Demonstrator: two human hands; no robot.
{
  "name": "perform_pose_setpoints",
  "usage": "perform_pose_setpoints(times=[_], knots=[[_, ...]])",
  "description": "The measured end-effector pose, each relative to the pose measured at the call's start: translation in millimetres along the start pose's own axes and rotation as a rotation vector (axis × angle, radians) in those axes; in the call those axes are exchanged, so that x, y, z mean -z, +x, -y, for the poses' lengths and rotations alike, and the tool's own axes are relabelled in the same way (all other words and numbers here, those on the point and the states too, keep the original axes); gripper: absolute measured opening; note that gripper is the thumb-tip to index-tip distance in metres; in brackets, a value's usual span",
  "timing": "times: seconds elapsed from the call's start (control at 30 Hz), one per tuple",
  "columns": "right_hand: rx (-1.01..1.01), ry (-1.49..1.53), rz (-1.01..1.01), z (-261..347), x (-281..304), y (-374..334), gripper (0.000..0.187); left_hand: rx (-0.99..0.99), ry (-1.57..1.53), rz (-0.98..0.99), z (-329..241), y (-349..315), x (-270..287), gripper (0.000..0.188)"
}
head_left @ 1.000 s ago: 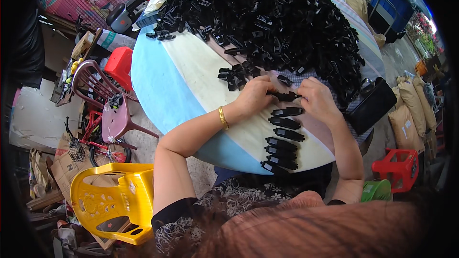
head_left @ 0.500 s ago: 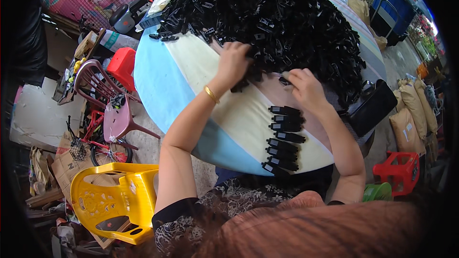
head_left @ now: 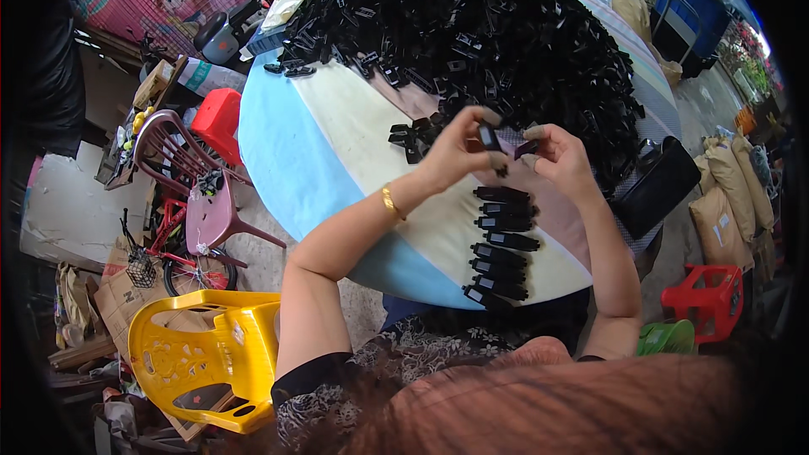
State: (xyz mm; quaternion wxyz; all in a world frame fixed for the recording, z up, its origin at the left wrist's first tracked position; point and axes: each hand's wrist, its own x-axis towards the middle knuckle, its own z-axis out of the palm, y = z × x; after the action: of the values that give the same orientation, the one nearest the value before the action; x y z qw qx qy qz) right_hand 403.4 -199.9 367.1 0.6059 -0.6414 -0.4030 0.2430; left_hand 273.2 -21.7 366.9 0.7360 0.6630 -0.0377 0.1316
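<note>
Our left hand (head_left: 459, 150) and right hand (head_left: 559, 156) each pinch a small black plastic piece (head_left: 489, 136) over the striped, round-edged worktop (head_left: 282, 147), near heaped black plastic parts (head_left: 476, 46) (a column of elongated black pieces (head_left: 503, 242) lies nearer us).

The left hand (head_left: 455, 153) covers part of the black piece (head_left: 489, 136) in its fingers, and the right hand (head_left: 563, 160) hides much of the dark piece (head_left: 526, 148) it pinches — its details are too small to tell. The upper edge cuts off the heap (head_left: 472, 42), which buries the far part of the desk (head_left: 337, 160). Hair (head_left: 573, 396), blurred and cropped by the lower edge, covers the lap. Small clutter (head_left: 209, 182) on the pink chair (head_left: 211, 217) is unidentifiable — tiny, dark, jumbled.
</note>
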Motion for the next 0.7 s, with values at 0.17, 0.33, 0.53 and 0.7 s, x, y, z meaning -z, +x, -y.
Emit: perform_pose_setpoints(times=[0.17, 0.33, 0.53, 0.7], knots=[[-0.021, 0.206, -0.074, 0.3, -9.0, -0.6, 0.033, 0.068, 0.588, -0.077, 10.6, -3.1, -14.8, 0.03], [0.07, -0.305, 0.059, -0.2, -8.1, -2.0, 0.024, -0.273, 1.046, 0.014, 10.1, -5.8, -3.1, 0.034], [0.371, -0.86, 0.084, 9.6, 0.8, -8.6, 0.025, -0.25, 1.035, 0.02, 9.8, -11.2, 2.5, 0.023], [0.395, -1.018, 0.087, 9.6, 8.7, -8.5, 0.023, -0.232, 0.999, 0.007, 15.1, -8.1, 3.7, 0.02]])
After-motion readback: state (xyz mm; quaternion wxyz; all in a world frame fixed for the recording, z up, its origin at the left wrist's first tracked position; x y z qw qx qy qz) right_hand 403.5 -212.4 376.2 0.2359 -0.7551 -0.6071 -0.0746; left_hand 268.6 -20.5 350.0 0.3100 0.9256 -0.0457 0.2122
